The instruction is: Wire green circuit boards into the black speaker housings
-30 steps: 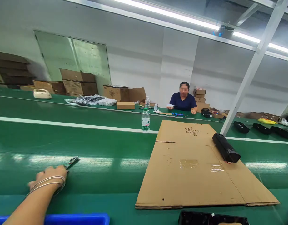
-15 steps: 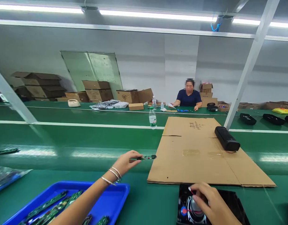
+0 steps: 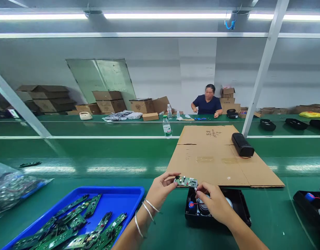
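My left hand pinches a green circuit board by its left end, above the front edge of the cardboard. At the board's right end, my right hand holds a small white connector between thumb and fingertips. Below my right hand lies an open black speaker housing, with a round speaker and a blue part with red wires inside. My right hand partly hides the housing's interior. Several more green boards lie in a blue tray at the lower left.
A flat cardboard sheet carries a black speaker. A bottle stands beyond it. Bagged parts lie left; another housing lies right. A person sits across the bench.
My left hand has brought the circuit board right and nearer, over to my right hand. My right hand has lifted the connector to the board's end. The view has shifted, showing more of the tray.
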Action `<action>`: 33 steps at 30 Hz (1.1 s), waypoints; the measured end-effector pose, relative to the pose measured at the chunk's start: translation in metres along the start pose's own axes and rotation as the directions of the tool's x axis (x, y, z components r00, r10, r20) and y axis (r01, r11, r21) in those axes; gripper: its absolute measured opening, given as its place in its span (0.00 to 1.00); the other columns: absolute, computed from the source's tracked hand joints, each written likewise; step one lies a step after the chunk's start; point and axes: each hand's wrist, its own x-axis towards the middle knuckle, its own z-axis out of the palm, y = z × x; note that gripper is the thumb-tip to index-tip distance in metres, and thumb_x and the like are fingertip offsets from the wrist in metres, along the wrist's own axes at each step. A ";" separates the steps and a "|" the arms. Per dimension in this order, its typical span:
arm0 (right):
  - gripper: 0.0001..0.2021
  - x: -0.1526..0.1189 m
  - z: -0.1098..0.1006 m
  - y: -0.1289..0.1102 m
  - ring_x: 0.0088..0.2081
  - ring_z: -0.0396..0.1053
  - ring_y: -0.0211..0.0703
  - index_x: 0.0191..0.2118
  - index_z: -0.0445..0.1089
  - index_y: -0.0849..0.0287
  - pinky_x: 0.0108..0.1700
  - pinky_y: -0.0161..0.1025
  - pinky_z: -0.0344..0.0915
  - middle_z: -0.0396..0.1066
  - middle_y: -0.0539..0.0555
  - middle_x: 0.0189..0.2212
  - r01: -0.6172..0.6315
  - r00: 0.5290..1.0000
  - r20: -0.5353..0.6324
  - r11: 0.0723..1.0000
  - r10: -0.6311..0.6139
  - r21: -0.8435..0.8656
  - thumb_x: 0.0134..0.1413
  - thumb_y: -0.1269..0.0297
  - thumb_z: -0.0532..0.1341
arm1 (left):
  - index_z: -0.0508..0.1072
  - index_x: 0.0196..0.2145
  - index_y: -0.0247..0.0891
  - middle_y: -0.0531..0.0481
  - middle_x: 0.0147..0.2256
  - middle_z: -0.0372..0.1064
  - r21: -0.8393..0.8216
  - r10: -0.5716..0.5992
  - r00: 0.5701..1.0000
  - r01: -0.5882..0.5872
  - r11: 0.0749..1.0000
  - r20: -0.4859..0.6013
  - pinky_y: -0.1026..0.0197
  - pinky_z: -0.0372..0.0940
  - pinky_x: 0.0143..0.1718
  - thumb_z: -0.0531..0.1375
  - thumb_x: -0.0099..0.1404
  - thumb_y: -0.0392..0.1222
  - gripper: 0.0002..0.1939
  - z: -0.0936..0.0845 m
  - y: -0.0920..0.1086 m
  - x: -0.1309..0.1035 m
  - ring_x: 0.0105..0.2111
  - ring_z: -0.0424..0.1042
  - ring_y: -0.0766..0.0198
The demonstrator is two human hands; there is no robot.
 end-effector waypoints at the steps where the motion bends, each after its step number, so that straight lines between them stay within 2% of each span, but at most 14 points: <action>1: 0.07 0.002 -0.001 0.002 0.30 0.65 0.39 0.29 0.65 0.59 0.34 0.34 0.59 0.68 0.49 0.26 -0.009 0.999 -0.040 1.000 0.010 0.030 0.52 0.65 0.51 | 0.74 0.30 0.35 0.48 0.31 0.72 -0.010 -0.001 1.000 0.001 1.000 0.001 0.56 0.64 0.41 0.64 0.39 0.38 0.16 0.003 -0.004 0.001 0.36 0.70 0.57; 4: 0.09 0.005 -0.004 0.007 0.32 0.66 0.41 0.29 0.66 0.60 0.36 0.37 0.61 0.70 0.51 0.28 -0.010 0.993 -0.118 0.994 0.023 0.108 0.52 0.62 0.52 | 0.73 0.35 0.35 0.46 0.36 0.71 -0.055 -0.020 0.999 0.021 0.998 0.028 0.58 0.62 0.43 0.65 0.38 0.39 0.22 0.012 -0.015 0.002 0.39 0.70 0.56; 8: 0.09 0.006 -0.004 0.010 0.31 0.68 0.42 0.29 0.70 0.60 0.36 0.37 0.62 0.71 0.52 0.25 -0.003 0.994 -0.110 0.978 0.026 0.209 0.47 0.61 0.56 | 0.73 0.32 0.34 0.44 0.34 0.74 -0.092 -0.104 0.971 0.127 0.988 0.217 0.56 0.63 0.43 0.68 0.35 0.40 0.21 0.025 -0.026 -0.005 0.37 0.71 0.55; 12: 0.11 0.008 -0.002 0.014 0.25 0.65 0.39 0.26 0.73 0.61 0.31 0.36 0.61 0.68 0.50 0.19 -0.049 0.997 -0.038 0.930 0.068 0.363 0.43 0.58 0.59 | 0.70 0.29 0.36 0.46 0.28 0.75 -0.120 -0.173 0.912 0.232 0.965 0.372 0.56 0.65 0.36 0.69 0.35 0.43 0.21 0.034 -0.031 -0.011 0.30 0.73 0.58; 15: 0.10 0.010 -0.002 0.016 0.26 0.65 0.39 0.24 0.72 0.61 0.30 0.36 0.60 0.68 0.50 0.21 -0.104 0.994 0.014 0.889 0.109 0.446 0.40 0.58 0.60 | 0.65 0.27 0.38 0.49 0.26 0.74 -0.159 -0.210 0.893 0.293 0.943 0.397 0.58 0.66 0.34 0.69 0.38 0.43 0.20 0.032 -0.029 -0.013 0.28 0.73 0.60; 17: 0.07 0.009 -0.001 0.016 0.27 0.64 0.39 0.23 0.71 0.60 0.31 0.36 0.58 0.69 0.50 0.22 -0.061 0.996 -0.049 0.944 0.081 0.323 0.41 0.63 0.59 | 0.64 0.27 0.39 0.50 0.27 0.75 -0.170 -0.231 0.904 0.307 0.936 0.360 0.58 0.66 0.34 0.70 0.37 0.42 0.20 0.029 -0.024 -0.014 0.30 0.74 0.60; 19: 0.06 0.007 0.001 0.015 0.29 0.62 0.40 0.22 0.70 0.59 0.33 0.38 0.55 0.69 0.50 0.22 0.030 0.985 -0.168 0.999 -0.023 0.036 0.43 0.68 0.57 | 0.67 0.29 0.39 0.49 0.31 0.75 -0.138 -0.234 0.924 0.285 0.948 0.301 0.57 0.67 0.36 0.70 0.37 0.42 0.21 0.026 -0.018 -0.016 0.34 0.73 0.57; 21: 0.07 0.004 0.005 0.015 0.29 0.60 0.40 0.21 0.68 0.58 0.35 0.39 0.51 0.68 0.49 0.21 0.109 0.949 -0.258 0.956 -0.181 -0.273 0.45 0.72 0.55 | 0.70 0.32 0.37 0.46 0.34 0.75 -0.083 -0.215 0.942 0.243 0.966 0.258 0.56 0.67 0.39 0.69 0.37 0.41 0.21 0.025 -0.014 -0.019 0.38 0.72 0.55; 23: 0.08 0.002 0.010 0.016 0.28 0.58 0.38 0.21 0.66 0.59 0.35 0.39 0.49 0.67 0.48 0.20 0.164 0.903 -0.288 0.876 -0.318 -0.453 0.46 0.74 0.55 | 0.72 0.34 0.36 0.46 0.36 0.74 -0.041 -0.177 0.955 0.191 0.981 0.237 0.56 0.66 0.42 0.67 0.39 0.40 0.20 0.026 -0.012 -0.022 0.40 0.71 0.54; 29: 0.09 0.001 0.018 0.018 0.26 0.56 0.36 0.23 0.64 0.59 0.36 0.37 0.47 0.65 0.47 0.19 0.276 0.763 -0.344 0.757 -0.547 -0.592 0.50 0.74 0.53 | 0.72 0.37 0.35 0.46 0.39 0.74 0.003 -0.122 0.978 0.123 0.992 0.169 0.56 0.68 0.42 0.64 0.43 0.40 0.20 0.029 -0.013 -0.025 0.40 0.72 0.54; 33: 0.10 0.002 0.017 0.019 0.25 0.56 0.36 0.22 0.63 0.59 0.36 0.37 0.48 0.63 0.47 0.19 0.312 0.724 -0.329 0.713 -0.606 -0.628 0.51 0.74 0.52 | 0.72 0.37 0.36 0.46 0.40 0.73 0.012 -0.097 0.972 0.096 0.995 0.212 0.56 0.68 0.42 0.63 0.45 0.40 0.18 0.030 -0.014 -0.029 0.39 0.73 0.54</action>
